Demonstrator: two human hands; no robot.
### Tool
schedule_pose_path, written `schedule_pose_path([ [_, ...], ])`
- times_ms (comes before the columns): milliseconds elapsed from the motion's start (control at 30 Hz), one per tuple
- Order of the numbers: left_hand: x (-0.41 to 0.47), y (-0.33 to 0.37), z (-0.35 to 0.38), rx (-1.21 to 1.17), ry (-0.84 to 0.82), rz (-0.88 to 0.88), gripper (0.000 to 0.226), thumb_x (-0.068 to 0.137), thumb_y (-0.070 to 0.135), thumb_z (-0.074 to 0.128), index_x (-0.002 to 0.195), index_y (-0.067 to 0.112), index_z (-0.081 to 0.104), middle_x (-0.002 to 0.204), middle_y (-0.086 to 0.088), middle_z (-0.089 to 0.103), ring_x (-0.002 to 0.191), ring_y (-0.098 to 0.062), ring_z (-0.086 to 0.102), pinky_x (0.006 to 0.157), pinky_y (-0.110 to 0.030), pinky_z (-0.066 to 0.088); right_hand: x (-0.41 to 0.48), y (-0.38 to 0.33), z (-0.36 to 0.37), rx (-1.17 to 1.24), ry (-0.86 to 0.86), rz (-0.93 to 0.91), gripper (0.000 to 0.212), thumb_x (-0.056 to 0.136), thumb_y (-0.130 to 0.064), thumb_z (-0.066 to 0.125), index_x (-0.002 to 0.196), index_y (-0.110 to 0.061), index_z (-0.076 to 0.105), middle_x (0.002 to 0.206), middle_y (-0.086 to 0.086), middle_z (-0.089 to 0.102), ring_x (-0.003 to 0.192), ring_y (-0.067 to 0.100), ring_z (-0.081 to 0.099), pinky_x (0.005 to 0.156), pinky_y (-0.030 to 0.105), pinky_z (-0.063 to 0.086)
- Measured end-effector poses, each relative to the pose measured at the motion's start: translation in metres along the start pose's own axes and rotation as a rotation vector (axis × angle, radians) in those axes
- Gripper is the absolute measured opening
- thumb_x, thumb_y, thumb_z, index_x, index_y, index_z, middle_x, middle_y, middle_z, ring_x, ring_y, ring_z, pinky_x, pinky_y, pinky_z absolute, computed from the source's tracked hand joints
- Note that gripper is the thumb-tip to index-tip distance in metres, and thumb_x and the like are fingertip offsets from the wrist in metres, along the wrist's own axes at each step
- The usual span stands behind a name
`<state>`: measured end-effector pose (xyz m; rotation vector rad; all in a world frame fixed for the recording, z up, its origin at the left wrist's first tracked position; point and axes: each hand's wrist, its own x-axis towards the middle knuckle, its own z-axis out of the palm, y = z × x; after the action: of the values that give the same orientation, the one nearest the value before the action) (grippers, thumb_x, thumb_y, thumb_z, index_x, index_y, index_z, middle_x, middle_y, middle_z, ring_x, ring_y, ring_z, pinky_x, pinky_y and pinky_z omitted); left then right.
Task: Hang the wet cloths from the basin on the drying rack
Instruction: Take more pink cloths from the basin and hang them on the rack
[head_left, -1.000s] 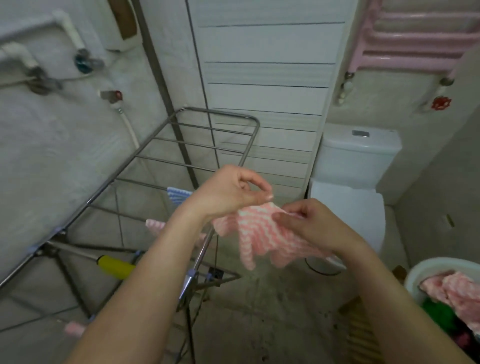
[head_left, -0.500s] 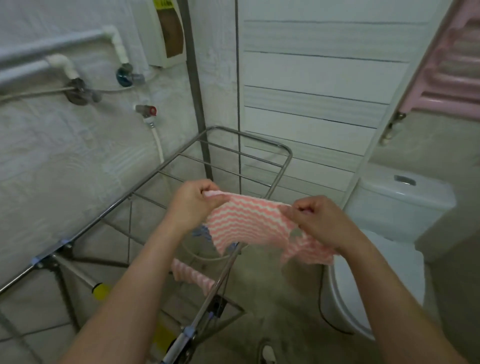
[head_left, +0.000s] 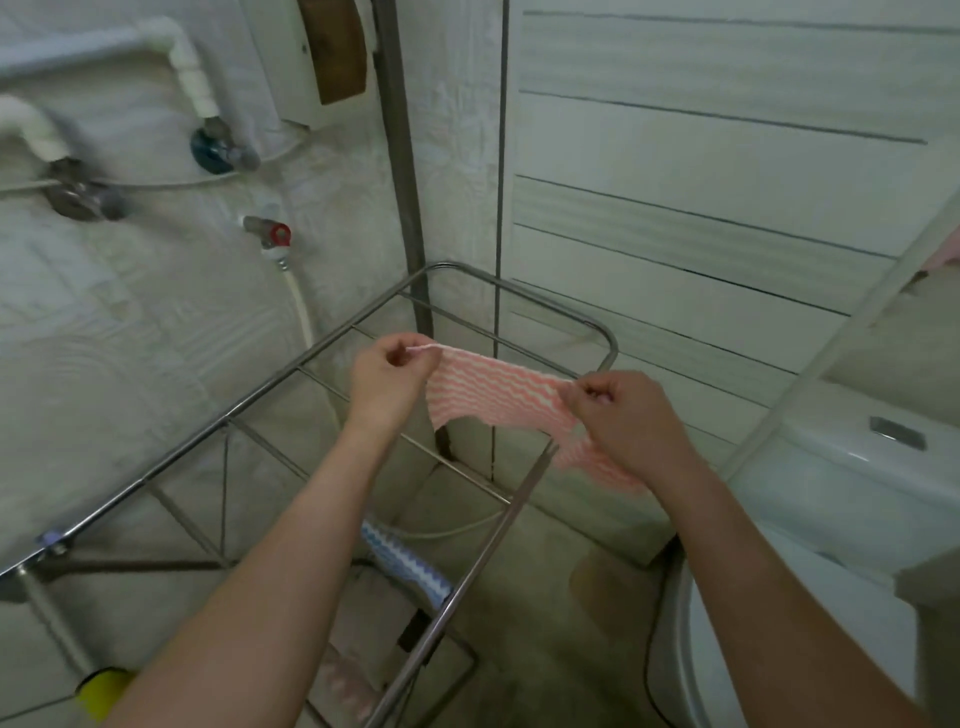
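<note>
**PINK CLOTH SPREAD ABOVE RACK, NOT YET HUNG**

Pinches the pink-striped cloth (head_left: 493, 395) at its two upper corners: left hand (head_left: 387, 382) closed on the left corner between thumb and fingers, right hand (head_left: 628, 415) closed likewise on the right. Holds it stretched in the air over the far end of the drying rack (head_left: 609, 340) and lets the lower edge droop towards the near side rail. Cannot tell whether it touches any rail. Notes a blue-striped cloth (head_left: 405, 566) already draped lower down, nearer the body. Finds no basin in view.

Judged thin, light, limp and damp, so likely to fold, cling to itself and slide off smooth metal. Recommends gripping at the corners and draping evenly across one rail before letting go.
</note>
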<state>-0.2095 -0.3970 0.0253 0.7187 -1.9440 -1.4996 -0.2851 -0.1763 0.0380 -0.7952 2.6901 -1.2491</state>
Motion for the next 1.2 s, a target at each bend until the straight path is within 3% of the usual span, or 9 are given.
schedule_pose_path([
  [167, 0.015, -0.037, 0.001, 0.094, -0.017, -0.09, 0.024, 0.08, -0.001, 0.062, 0.067, 0.019, 0.063, 0.063, 0.001, 0.058, 0.061, -0.008, 0.051, 0.056, -0.016, 0.039, -0.001, 0.021, 0.041, -0.022, -0.106, 0.035, 0.032, 0.09, -0.035, 0.057, 0.06, -0.028, 0.06, 0.048, -0.007, 0.051, 0.047, 0.004, 0.047, 0.052, 0.024, 0.039],
  [300, 0.012, -0.085, -0.016, 0.465, -0.198, -0.155, 0.018, 0.077, -0.003, 0.06, 0.072, 0.011, 0.07, 0.066, -0.004, 0.064, 0.069, -0.016, 0.056, 0.06, -0.02, 0.041, -0.024, 0.038, 0.086, -0.071, -0.358, 0.074, 0.019, 0.092, -0.034, 0.055, 0.085, -0.027, 0.072, 0.06, -0.013, 0.055, 0.05, 0.0, 0.05, 0.044, 0.009, 0.036],
  [400, 0.01, -0.107, -0.031, 0.668, -0.355, -0.143, 0.019, 0.078, 0.001, 0.059, 0.08, 0.01, 0.076, 0.079, -0.005, 0.072, 0.076, -0.015, 0.062, 0.066, -0.024, 0.043, -0.036, 0.044, 0.11, -0.077, -0.504, 0.028, 0.02, 0.092, -0.034, 0.058, 0.09, -0.023, 0.075, 0.067, -0.02, 0.053, 0.057, -0.008, 0.048, 0.054, 0.01, 0.032],
  [733, 0.017, -0.128, -0.034, 1.125, -0.641, -0.014, 0.024, 0.078, 0.014, 0.055, 0.091, 0.011, 0.074, 0.097, -0.01, 0.072, 0.093, -0.027, 0.066, 0.08, -0.033, 0.051, -0.044, 0.038, 0.132, -0.295, -0.577, -0.041, 0.025, 0.091, -0.038, 0.052, 0.078, -0.023, 0.066, 0.058, -0.007, 0.051, 0.062, 0.01, 0.054, 0.048, 0.015, 0.027],
  [833, 0.018, -0.134, -0.03, 1.176, -0.701, 0.003, 0.027, 0.081, 0.014, 0.052, 0.099, 0.01, 0.072, 0.104, -0.011, 0.071, 0.1, -0.029, 0.065, 0.086, -0.035, 0.051, -0.045, 0.036, 0.136, -0.409, -0.564, -0.081, 0.026, 0.094, -0.037, 0.048, 0.084, -0.023, 0.067, 0.069, -0.007, 0.057, 0.067, 0.01, 0.053, 0.046, 0.015, 0.021],
  [900, 0.017, -0.138, -0.029, 1.192, -0.727, -0.013, 0.028, 0.083, 0.017, 0.052, 0.104, 0.011, 0.07, 0.109, -0.01, 0.07, 0.102, -0.029, 0.064, 0.088, -0.036, 0.05, -0.046, 0.034, 0.137, -0.432, -0.584, -0.091, 0.03, 0.095, -0.042, 0.045, 0.093, -0.024, 0.068, 0.082, -0.006, 0.068, 0.076, 0.012, 0.062, 0.049, 0.017, 0.029],
  [1000, 0.014, -0.135, -0.026, 1.166, -0.637, 0.047, 0.025, 0.08, 0.022, 0.057, 0.1, 0.014, 0.069, 0.103, -0.01, 0.071, 0.097, -0.03, 0.065, 0.083, -0.037, 0.052, -0.044, 0.028, 0.13, -0.328, -0.638, -0.024, 0.035, 0.092, -0.054, 0.047, 0.107, -0.03, 0.069, 0.1, -0.009, 0.072, 0.09, 0.011, 0.065, 0.07, 0.024, 0.049],
  [1100, 0.011, -0.132, -0.019, 0.94, -0.499, 0.25, 0.021, 0.08, 0.013, 0.059, 0.097, 0.016, 0.07, 0.103, -0.009, 0.068, 0.1, -0.031, 0.061, 0.085, -0.037, 0.05, -0.037, 0.032, 0.12, -0.099, -0.42, 0.119, 0.024, 0.092, -0.044, 0.055, 0.103, -0.03, 0.071, 0.094, -0.006, 0.071, 0.071, 0.011, 0.064, 0.057, 0.016, 0.046],
  [1200, 0.009, -0.133, -0.008, 0.884, -0.61, 0.376, 0.028, 0.082, 0.02, 0.067, 0.11, 0.021, 0.067, 0.116, -0.003, 0.063, 0.109, -0.027, 0.055, 0.091, -0.039, 0.047, -0.024, 0.046, 0.115, -0.092, -0.226, 0.205, 0.018, 0.09, -0.039, 0.06, 0.102, -0.029, 0.07, 0.087, -0.005, 0.068, 0.066, 0.011, 0.061, 0.052, 0.017, 0.038],
])
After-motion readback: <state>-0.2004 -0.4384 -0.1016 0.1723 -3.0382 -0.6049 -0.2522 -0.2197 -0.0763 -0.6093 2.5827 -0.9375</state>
